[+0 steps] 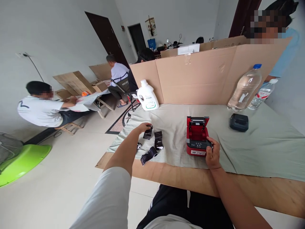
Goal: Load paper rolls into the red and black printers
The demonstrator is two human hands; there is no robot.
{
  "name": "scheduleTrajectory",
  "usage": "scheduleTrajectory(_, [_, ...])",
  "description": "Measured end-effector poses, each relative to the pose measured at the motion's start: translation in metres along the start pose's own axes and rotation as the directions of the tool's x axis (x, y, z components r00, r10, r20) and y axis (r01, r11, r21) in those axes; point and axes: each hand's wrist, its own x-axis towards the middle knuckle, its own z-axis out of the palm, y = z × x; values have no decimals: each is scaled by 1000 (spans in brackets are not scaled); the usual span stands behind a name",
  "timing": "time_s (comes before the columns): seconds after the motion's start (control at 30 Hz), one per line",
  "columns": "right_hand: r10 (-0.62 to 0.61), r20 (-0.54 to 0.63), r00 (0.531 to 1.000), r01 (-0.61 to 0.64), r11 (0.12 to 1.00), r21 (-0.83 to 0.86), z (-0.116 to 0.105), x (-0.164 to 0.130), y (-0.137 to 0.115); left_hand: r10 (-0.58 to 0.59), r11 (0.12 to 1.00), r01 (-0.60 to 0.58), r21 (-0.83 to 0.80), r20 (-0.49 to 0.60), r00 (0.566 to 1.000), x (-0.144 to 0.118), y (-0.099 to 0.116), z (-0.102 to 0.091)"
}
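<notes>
On the cloth-covered table stands a small red and black printer (197,144) with its lid raised and its red inside showing. My right hand (213,152) grips the right side of it, thumb at the front corner. Out to the left, my left hand (144,127) has its fingers closed on the top edge of a shiny black roll (147,133). Beside that lie a second black roll (158,140) and a third one (149,155), partly unwound. A small white-ended roll (139,145) is half hidden by my left forearm.
A cardboard partition (195,76) stands along the back edge. Before it are a white detergent bottle (148,97), a large clear bottle (245,87) and a smaller water bottle (262,95). A black device (239,122) lies right of the printer. Other people sit beyond.
</notes>
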Motion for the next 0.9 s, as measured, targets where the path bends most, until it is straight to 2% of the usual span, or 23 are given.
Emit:
scheduleTrajectory(0.1, [1, 5, 1000, -1, 1000, -1, 0, -1, 0, -9, 996, 9, 84, -11, 1000, 4, -5, 11])
scheduleTrajectory(0.23, [-1, 3, 1000, 1, 1000, -4, 0, -1, 3, 19, 981, -11, 193, -43, 999, 16, -3, 22])
scheduleTrajectory(0.33, [-1, 4, 1000, 1, 1000, -3, 0, -1, 2, 118, 905, -131, 404, 56, 991, 20, 3, 33])
scheduleTrajectory(0.43, [-6, 0, 1000, 6, 1000, 0, 0, 1, -1, 134, 825, -200, 528, 161, 978, 19, 6, 46])
scheduleTrajectory(0.53, [-2, 5, 1000, 2, 1000, -14, -1, 2, -5, 112, 829, -175, 532, 148, 983, 16, 9, 53])
scheduleTrajectory(0.63, [-1, 13, 1000, 1, 1000, -21, -3, 3, -6, 108, 838, -174, 517, 156, 982, 14, 18, 48])
scheduleTrajectory(0.7, [-2, 15, 1000, 3, 1000, -25, -3, 4, -7, 115, 901, -204, 382, 244, 963, 7, 32, 41])
scheduleTrajectory(0.73, [-1, 16, 1000, 1, 1000, -26, -3, 4, -7, 128, 945, -216, 247, 330, 935, 1, 42, 37])
scheduleTrajectory(0.77, [2, 17, 1000, -2, 1000, -28, -3, 4, -8, 153, 974, -210, 82, 440, 885, -7, 54, 34])
scheduleTrajectory(0.8, [5, 19, 1000, -5, 1000, -30, -3, 5, -9, 200, 980, -179, -92, 554, 808, -17, 69, 32])
scheduleTrajectory(0.83, [10, 19, 1000, -9, 999, -34, -4, 5, -10, 250, 965, -133, -224, 656, 712, -28, 85, 31])
scheduleTrajectory(0.9, [15, 10, 1000, -15, 999, -52, -3, 5, -13, 343, 934, -98, -342, 791, 507, -51, 118, 35])
